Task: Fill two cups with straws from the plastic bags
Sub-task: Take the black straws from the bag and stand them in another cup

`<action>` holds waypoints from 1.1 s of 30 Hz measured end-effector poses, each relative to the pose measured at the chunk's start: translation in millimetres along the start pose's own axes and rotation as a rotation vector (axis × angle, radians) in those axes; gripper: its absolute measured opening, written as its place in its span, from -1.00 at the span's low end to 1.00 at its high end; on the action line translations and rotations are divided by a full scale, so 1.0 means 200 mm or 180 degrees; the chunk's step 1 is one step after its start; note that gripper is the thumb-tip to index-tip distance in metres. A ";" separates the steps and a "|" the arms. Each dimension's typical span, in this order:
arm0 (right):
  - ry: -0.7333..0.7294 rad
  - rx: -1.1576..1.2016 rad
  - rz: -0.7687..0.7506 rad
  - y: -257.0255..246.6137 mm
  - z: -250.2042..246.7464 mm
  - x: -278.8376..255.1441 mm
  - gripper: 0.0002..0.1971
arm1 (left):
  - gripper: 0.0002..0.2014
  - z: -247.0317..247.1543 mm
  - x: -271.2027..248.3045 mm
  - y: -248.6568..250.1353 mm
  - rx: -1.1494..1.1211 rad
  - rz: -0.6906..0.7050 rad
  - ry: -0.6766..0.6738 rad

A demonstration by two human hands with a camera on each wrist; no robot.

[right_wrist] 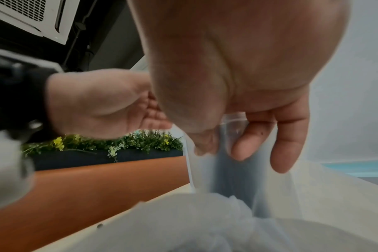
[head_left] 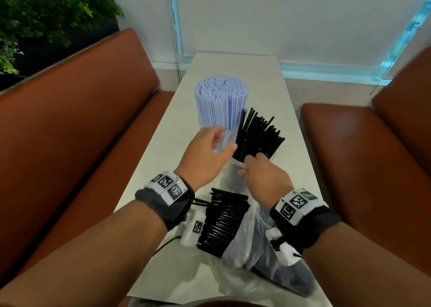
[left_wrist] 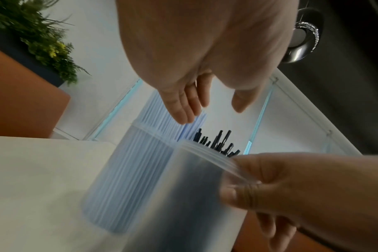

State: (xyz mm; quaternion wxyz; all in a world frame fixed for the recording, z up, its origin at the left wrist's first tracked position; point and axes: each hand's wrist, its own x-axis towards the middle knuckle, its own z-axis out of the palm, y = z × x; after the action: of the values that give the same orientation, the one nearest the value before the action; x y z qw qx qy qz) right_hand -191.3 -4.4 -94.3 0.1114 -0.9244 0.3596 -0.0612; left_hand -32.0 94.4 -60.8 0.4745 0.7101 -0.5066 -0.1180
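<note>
A clear cup packed with pale blue straws stands upright mid-table. Just right of it is a second clear cup partly filled with black straws that lean to the right. My right hand pinches this cup's near rim between thumb and forefinger. Over the gap between the two cups hovers my left hand, fingers straight and holding nothing. In the left wrist view its fingers are above the blue straws. More black straws lie in a plastic bag under my wrists.
The narrow white table runs away from me between two orange-brown bench seats. A wall and a window ledge close off its far end. Green plants stand behind the left bench.
</note>
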 end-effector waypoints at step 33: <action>-0.0562 0.0659 0.0826 0.06 0.01 -0.25 -0.67 | -0.71 0.24 -0.30 -0.02 0.2799 0.1026 -0.2394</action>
State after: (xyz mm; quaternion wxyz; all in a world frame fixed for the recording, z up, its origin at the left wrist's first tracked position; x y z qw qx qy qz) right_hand -235.6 21.3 -101.3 0.2441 -0.8556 0.4565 -0.0016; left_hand -88.9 116.9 -107.3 -0.0637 0.6635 -0.7424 -0.0670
